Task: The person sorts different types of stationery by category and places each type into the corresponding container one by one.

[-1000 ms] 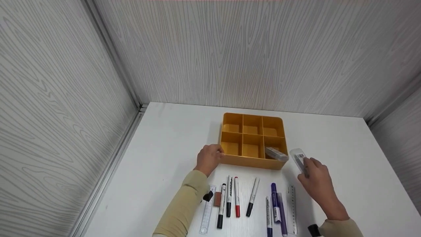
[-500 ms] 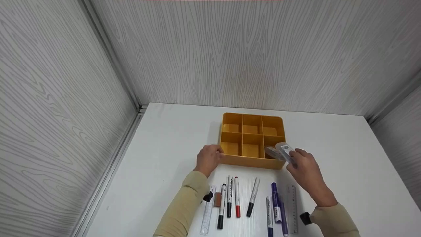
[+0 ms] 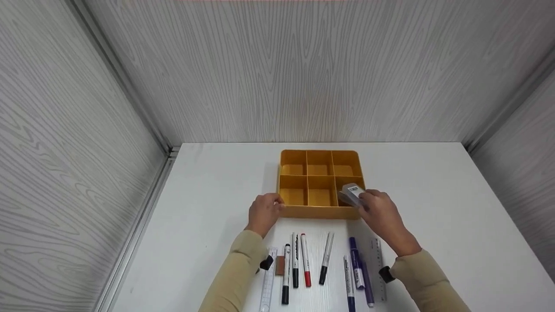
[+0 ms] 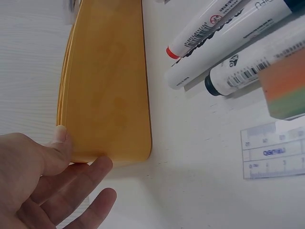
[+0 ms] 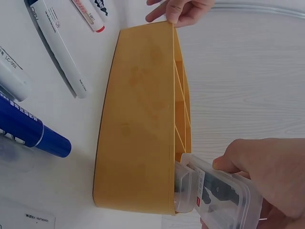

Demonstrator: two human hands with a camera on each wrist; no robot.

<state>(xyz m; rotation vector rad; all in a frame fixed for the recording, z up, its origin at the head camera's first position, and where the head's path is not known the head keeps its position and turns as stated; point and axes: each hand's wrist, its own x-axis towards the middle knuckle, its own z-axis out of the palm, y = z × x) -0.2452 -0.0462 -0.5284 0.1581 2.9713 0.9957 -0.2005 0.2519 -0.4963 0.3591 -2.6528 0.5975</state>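
A yellow six-compartment organizer box (image 3: 318,212) stands on the white table. My left hand (image 3: 263,213) holds its front left corner, thumb at the rim and fingertips against the side wall in the left wrist view. My right hand (image 3: 383,214) grips a clear plastic case (image 5: 221,191) with a white label and dark contents, tilted over the front right compartment. Another clear case (image 5: 181,186) sticks up out of that same compartment, right beside the held one. In the head view the held case mostly covers it.
In front of the box lie several markers, among them a red-capped marker (image 3: 306,260) and a thick purple marker (image 3: 356,263). Clear rulers lie at both ends of the row, one ruler (image 3: 268,279) at left. A brown-looking eraser (image 3: 280,265) is beside it. Grey panels surround the table.
My right hand has carried the clear case leftward from beside the box to over the front right compartment. My left hand stays at the box corner. The head view has shifted slightly.
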